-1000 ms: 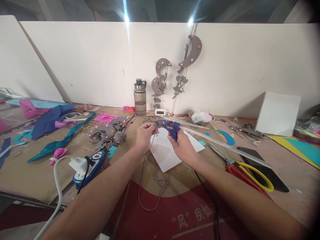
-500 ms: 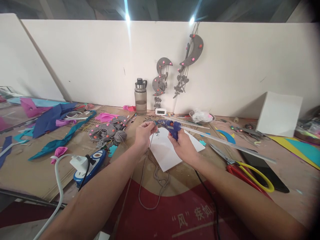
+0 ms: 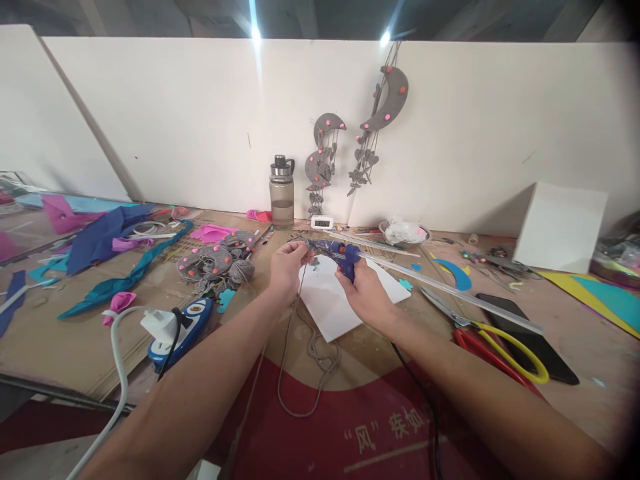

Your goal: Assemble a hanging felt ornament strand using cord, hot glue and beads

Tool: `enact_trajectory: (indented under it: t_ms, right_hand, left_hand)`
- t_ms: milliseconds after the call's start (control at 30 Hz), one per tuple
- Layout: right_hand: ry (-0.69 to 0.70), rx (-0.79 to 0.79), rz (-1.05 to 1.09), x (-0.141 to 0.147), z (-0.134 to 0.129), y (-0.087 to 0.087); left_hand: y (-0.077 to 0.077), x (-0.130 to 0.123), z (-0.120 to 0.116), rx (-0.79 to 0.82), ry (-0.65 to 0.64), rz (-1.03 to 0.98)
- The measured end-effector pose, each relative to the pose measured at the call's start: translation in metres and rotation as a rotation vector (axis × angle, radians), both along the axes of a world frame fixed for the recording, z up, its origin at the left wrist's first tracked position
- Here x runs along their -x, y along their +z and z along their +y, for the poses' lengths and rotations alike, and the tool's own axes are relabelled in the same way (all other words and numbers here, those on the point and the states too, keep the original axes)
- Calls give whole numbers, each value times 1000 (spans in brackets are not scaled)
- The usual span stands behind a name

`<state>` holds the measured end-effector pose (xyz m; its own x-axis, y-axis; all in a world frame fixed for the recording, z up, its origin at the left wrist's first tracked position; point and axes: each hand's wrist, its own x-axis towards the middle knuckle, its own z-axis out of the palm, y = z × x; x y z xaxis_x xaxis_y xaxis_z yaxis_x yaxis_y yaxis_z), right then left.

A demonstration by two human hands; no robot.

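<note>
My right hand (image 3: 367,290) is wrapped round the handle of a blue hot glue gun (image 3: 346,259), and a long clear glue stick (image 3: 450,290) sticks out of its back end. The gun's nozzle points left, close to the fingertips of my left hand (image 3: 287,270). Those fingers are pinched on grey yarn (image 3: 285,377), which hangs down and lies in loose loops on the cardboard. Whatever small piece may be at the fingertips is too small to make out. Under both hands lies a white board (image 3: 330,310) with small grey bits near its top corner.
Scissors (image 3: 470,325) with red and yellow handles lie right, beside a black phone (image 3: 530,340). A water bottle (image 3: 282,197) and a small digital clock (image 3: 321,223) stand at the wall. To the left are grey felt pieces (image 3: 213,260) and a power strip (image 3: 187,330) with white cable.
The glue gun has shifted very slightly left, its nozzle still at my left fingertips, and the glue stick's far end has moved left with it. My left hand stays in place.
</note>
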<state>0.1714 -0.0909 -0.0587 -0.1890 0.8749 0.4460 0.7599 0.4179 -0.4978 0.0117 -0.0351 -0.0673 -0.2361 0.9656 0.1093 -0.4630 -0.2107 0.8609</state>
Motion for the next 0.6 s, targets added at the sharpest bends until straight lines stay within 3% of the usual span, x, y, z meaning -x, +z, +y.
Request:
enact_trajectory:
  t_ms: [367,600]
  right_hand:
    - [-24,52,2,1,-1,1]
    - [10,123,201,-7,7,5]
  left_hand:
    - [-1,0,0,-7,-6,0]
    - [-5,7,7,58,-9,-129]
